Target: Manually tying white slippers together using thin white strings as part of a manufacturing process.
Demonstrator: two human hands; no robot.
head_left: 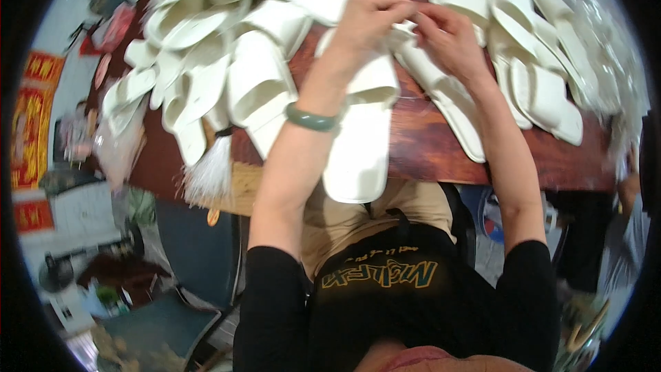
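hands: both are working up at the far side of the brown wooden table [427, 145], fingertips meeting over one white slipper [441, 93]

left hand [368, 17]: pinching the slipper's near-top end, fingers curled down onto it; a green bangle [313, 119] is sitting on that wrist

right hand [451, 34]: also pinching at the same spot, thumb and fingers closed on something small and white there. Can't tell if it's the slipper's strap or a bit of wrapping, it's too blurred

which way it's lying: the slipper is running long-ways from the hands back toward the table's near edge, slanting a little to the person's right, so the grip is at its far end

nearer hand: pretty much even, both are touching it

second slipper [361, 141]: lying under the left forearm, toe hanging off the table's near edge over the lap

pile left of the hands [220, 48]: loose heap of white slippers spreading across the table, no box or bin holding them

row right of the hands [530, 48]: more white slippers lined up side by side; beyond them something clear and crinkly [606, 55], looking like plastic bags
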